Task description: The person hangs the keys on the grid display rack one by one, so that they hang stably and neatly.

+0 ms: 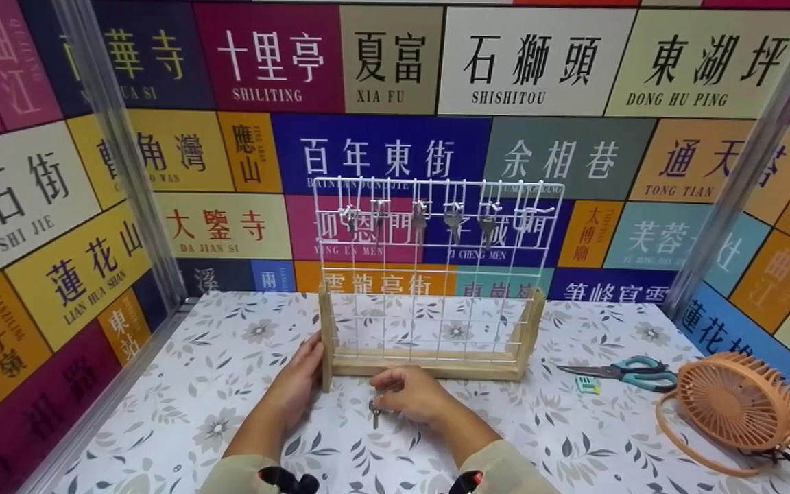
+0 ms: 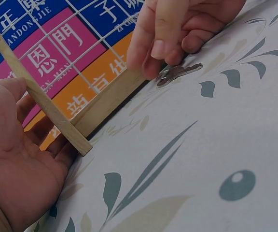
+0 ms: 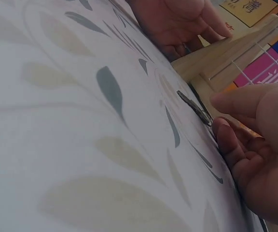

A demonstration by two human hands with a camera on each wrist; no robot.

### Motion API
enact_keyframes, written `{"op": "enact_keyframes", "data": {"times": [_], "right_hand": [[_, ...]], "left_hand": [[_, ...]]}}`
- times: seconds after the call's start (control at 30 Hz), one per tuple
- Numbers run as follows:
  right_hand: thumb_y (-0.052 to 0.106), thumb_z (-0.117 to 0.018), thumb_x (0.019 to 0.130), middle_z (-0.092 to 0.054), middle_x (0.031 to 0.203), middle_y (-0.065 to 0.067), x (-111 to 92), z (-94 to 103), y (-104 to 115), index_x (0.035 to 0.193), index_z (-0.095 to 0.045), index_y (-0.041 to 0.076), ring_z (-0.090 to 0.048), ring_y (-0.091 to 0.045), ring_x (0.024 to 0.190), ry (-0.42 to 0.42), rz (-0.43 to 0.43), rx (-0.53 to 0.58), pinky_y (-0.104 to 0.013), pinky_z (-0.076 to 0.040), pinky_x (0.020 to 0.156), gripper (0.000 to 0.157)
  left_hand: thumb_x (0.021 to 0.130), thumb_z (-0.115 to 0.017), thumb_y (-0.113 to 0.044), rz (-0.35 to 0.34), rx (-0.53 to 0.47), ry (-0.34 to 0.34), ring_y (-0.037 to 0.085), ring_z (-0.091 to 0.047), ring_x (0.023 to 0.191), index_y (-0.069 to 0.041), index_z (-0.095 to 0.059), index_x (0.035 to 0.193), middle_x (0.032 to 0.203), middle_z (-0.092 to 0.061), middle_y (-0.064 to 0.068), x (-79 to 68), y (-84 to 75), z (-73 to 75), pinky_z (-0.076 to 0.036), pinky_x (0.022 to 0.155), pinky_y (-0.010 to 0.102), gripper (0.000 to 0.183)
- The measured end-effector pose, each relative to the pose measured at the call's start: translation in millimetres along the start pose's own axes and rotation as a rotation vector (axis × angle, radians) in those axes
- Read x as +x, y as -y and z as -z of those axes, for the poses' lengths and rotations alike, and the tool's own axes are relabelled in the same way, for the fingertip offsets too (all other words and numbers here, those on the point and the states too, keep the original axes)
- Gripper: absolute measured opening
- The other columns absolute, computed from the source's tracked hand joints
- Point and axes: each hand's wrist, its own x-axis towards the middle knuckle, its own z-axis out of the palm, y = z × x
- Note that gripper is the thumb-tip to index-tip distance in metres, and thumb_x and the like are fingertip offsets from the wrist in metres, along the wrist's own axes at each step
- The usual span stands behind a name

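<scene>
A white wire grid rack (image 1: 436,272) stands in a wooden base (image 1: 429,367). My left hand (image 1: 302,377) rests against its left wooden post (image 2: 42,94), fingers extended along the outer side, some fingertips hidden behind the post. In front of the base, my right hand (image 1: 412,398) is low over the table. A small metal key (image 3: 193,107) with a ring lies on the tabletop, its ring right at the right fingertips. In the right wrist view, the thumb and upper finger stand apart beside it. Several keys (image 1: 420,218) hang from hooks across the upper grid.
Teal-handled scissors (image 1: 642,372) lie right of the rack, with a small green-and-white packet (image 1: 587,384) beside them. An orange fan (image 1: 734,405) occupies the right side. Panels with printed place names (image 1: 532,62) surround the flower-patterned table (image 1: 182,384) behind and at both sides.
</scene>
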Motion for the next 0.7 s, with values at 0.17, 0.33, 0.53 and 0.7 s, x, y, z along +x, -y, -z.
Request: {"op": "enact_keyframes", "data": {"times": [0.17, 0.33, 0.53, 0.7], "right_hand": [[0.007, -0.084, 0.085, -0.077, 0.106, -0.007, -0.1, -2.3, 1.1, 0.116, -0.080, 0.008, -0.063, -0.011, 0.088, 0.012, 0.032, -0.181, -0.021, -0.052, 0.073, 0.031], [0.009, -0.086, 0.083, -0.073, 0.094, 0.000, -0.5, -1.3, 1.9, 0.110, -0.083, 0.012, -0.061, -0.010, 0.083, 0.011, 0.034, -0.246, -0.021, -0.049, 0.071, 0.028], [0.009, -0.082, 0.089, -0.080, 0.094, 0.002, -0.9, -0.6, 0.9, 0.100, -0.085, 0.014, -0.065, -0.007, 0.082, -0.001, 0.019, -0.211, -0.020, -0.052, 0.072, 0.013], [0.013, -0.081, 0.093, -0.081, 0.094, 0.001, -1.3, 4.0, 4.5, 0.102, -0.085, 0.011, -0.065, -0.008, 0.080, -0.035, 0.015, -0.151, -0.021, -0.053, 0.067, 0.010]], "left_hand": [[0.108, -0.048, -0.064, -0.027, -0.001, 0.007, 0.027, -0.019, 0.168, -0.049, -0.032, 0.165, 0.179, -0.026, -0.005, -0.5, 0.4, -0.8, -0.015, 0.138, 0.053, 0.062], [0.111, -0.048, -0.057, -0.068, -0.024, 0.020, 0.029, -0.020, 0.168, -0.041, -0.031, 0.168, 0.180, -0.026, 0.000, -1.4, 2.1, -1.3, -0.016, 0.138, 0.050, 0.062], [0.110, -0.048, -0.058, -0.047, -0.026, 0.010, 0.028, -0.020, 0.168, -0.044, -0.032, 0.167, 0.180, -0.026, -0.001, -1.6, 1.0, -1.6, -0.014, 0.138, 0.051, 0.061], [0.110, -0.048, -0.059, -0.048, -0.020, 0.016, 0.028, -0.019, 0.168, -0.044, -0.031, 0.167, 0.180, -0.025, -0.001, -0.9, 0.6, -1.3, -0.014, 0.138, 0.051, 0.062]]}}
